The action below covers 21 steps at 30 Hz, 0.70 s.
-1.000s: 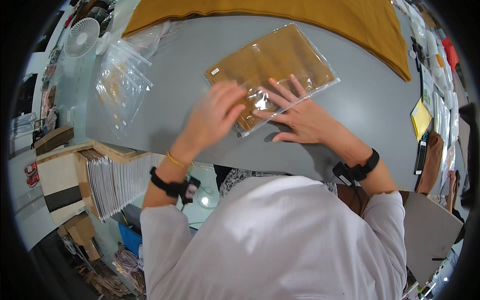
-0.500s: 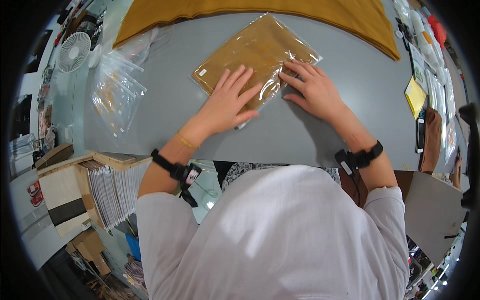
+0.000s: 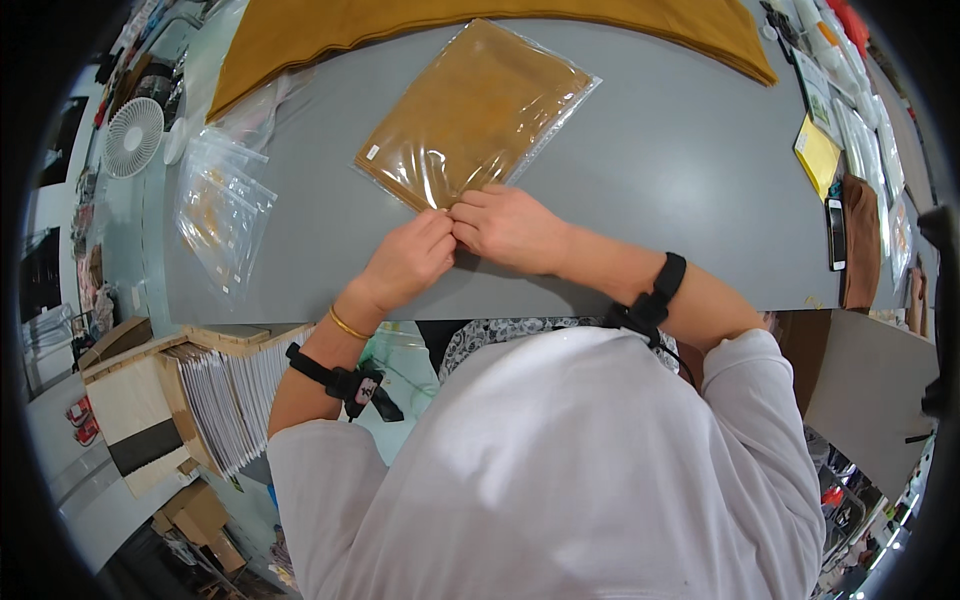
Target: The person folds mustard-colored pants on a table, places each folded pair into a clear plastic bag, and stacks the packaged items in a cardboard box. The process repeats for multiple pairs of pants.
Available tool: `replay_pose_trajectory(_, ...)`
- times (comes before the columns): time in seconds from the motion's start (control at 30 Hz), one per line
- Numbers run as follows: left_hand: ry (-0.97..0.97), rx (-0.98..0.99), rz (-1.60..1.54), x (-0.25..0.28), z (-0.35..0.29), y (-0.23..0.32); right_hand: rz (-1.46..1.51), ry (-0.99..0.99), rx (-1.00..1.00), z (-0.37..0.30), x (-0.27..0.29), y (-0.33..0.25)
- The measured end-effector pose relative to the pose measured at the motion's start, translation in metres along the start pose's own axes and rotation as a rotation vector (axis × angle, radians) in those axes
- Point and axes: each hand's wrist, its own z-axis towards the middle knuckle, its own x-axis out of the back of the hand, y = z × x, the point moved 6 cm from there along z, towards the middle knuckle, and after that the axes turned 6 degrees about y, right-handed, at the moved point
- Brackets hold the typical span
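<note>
Desk [image 3: 680, 150]: plain mid grey
Packet [image 3: 470, 110]: mustard brown through clear film, streaked white where the light catches it
Tag [image 3: 373, 152] at the packet's left corner: white
Big cloth [image 3: 420, 12] along the desk's far edge: deep mustard, all one colour
Small bags [image 3: 225, 220] by the left edge: clear, with golden-yellow patches
Sheet [image 3: 818, 160] by the right edge: bright yellow
Long strip [image 3: 861, 245] near the right edge: warm brown
Shirt [image 3: 580, 470]: plain white
Lap cloth [image 3: 485, 337]: dark-and-pale swirls
Bangle [image 3: 348, 325]: gold
Straps [image 3: 675, 274]: black

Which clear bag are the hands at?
The bag with mustard cloth: left hand and right hand meet at its near corner. Other bags lie piled at left.
</note>
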Motion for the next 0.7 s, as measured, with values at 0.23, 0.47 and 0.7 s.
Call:
replay_pose_trajectory(0.23, 0.151, 0.158, 0.022, -0.006, -0.011, 0.0, -0.187, -0.143, 0.238, -0.022, 0.029, 0.065)
replay_pose_trajectory(0.47, 0.037, 0.125, -0.135, 0.015, -0.001, -0.006, -0.275, -0.182, 0.089, -0.042, 0.115, 0.173)
replay_pose_trajectory(0.7, -0.104, 0.481, 0.231, -0.015, 0.084, -0.077, -0.226, -0.065, -0.118, 0.012, 0.047, 0.18)
